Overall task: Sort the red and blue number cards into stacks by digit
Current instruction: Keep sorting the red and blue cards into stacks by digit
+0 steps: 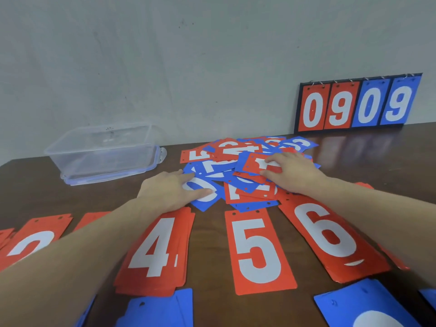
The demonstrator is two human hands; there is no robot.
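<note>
A loose pile of red and blue number cards [236,161] lies mid-table. My left hand [169,190] rests with straight fingers on a blue card [205,199] at the pile's near left edge. My right hand [292,172] lies flat on a red card [256,162] on top of the pile. Nearer to me lie red stacks: a 2 [33,241], a 4 [155,251], a 5 [257,251] and a 6 [328,237]. Blue cards [160,308] sit along the near edge, with another blue card [363,305] at the right.
An empty clear plastic container [103,152] stands on its lid at the back left. A scoreboard flip stand [356,105] showing 0 9 0 9 leans against the wall at the back right. Dark wooden table [70,197] runs to the wall.
</note>
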